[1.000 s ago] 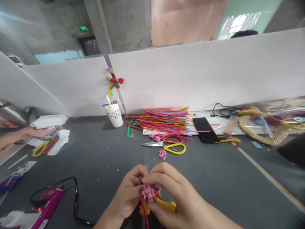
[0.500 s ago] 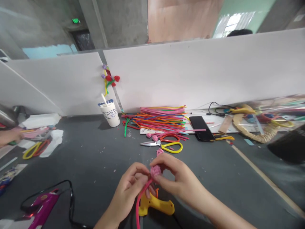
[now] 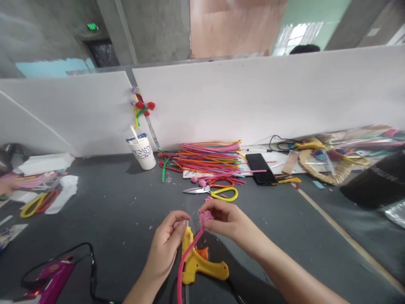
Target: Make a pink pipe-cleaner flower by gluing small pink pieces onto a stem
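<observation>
My right hand (image 3: 229,221) pinches a pink pipe-cleaner flower head (image 3: 206,217) between thumb and fingers. From its underside a darker pink pipe-cleaner stem (image 3: 184,257) hangs down toward the front edge of view. To the left, my left hand (image 3: 169,238) holds nothing that I can see; its fingers are curled with thumb and index slightly apart, off the stem. Beside those fingertips is the nozzle of a yellow glue gun (image 3: 209,267), which lies under the stem and has an orange trigger. Part of another pink piece (image 3: 208,199) shows behind my right fingers.
Scissors (image 3: 211,190) lie beyond my hands, before a pile of coloured pipe cleaners (image 3: 209,157). A phone (image 3: 261,169) is right of the pile, a cup with a straw (image 3: 143,153) left. A magenta glue gun (image 3: 52,278) with a black cord sits front left. A white partition (image 3: 240,97) stands behind.
My left hand has let go of the stem and moved slightly left, beside the glue gun's nozzle. My right hand still holds the flower, now slightly higher. The view has shifted a little.
</observation>
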Demonstrator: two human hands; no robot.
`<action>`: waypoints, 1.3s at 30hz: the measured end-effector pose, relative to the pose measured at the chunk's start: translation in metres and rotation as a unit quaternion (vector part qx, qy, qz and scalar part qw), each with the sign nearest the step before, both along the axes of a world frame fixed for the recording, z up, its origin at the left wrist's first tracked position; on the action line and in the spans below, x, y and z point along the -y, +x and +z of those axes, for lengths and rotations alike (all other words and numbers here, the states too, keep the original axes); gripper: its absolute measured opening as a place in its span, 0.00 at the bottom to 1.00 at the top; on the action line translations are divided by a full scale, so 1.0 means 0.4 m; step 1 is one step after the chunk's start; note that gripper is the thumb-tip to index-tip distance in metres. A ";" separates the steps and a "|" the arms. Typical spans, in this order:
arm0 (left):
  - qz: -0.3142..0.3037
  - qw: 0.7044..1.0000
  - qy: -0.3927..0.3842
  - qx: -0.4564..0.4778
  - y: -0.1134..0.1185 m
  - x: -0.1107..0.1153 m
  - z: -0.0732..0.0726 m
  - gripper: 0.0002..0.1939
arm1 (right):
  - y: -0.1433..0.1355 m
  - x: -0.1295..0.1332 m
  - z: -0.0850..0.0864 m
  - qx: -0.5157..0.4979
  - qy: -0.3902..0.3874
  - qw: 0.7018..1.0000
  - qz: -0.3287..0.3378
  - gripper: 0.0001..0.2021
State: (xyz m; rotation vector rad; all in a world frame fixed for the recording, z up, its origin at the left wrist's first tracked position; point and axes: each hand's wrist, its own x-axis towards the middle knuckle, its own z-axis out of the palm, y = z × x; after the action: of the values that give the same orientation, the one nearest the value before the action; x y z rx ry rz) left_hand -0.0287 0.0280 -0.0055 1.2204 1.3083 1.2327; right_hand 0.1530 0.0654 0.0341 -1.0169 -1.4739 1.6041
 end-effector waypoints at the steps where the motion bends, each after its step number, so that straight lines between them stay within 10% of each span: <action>1: -0.001 1.000 0.001 -0.002 0.001 0.004 0.000 0.11 | -0.002 0.000 -0.002 0.002 0.001 1.000 0.002 0.09; 13: -0.039 0.999 0.031 -0.002 0.027 0.017 0.005 0.12 | -0.028 0.024 -0.062 -0.031 -0.024 0.999 -0.023 0.13; 21: -0.061 0.974 -0.110 0.187 0.030 0.011 0.017 0.16 | -0.010 0.062 -0.039 0.171 0.345 0.918 -0.092 0.04; 39: -0.042 0.981 -0.097 0.161 0.047 0.022 -0.005 0.14 | -0.029 0.071 -0.073 0.170 0.373 0.902 -0.132 0.06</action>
State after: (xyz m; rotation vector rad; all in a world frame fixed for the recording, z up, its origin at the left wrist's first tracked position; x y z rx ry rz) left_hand -0.0097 0.0192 -0.0076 0.8861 1.0981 1.1568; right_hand 0.1413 0.0369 0.0049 -0.9930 -1.8663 0.5756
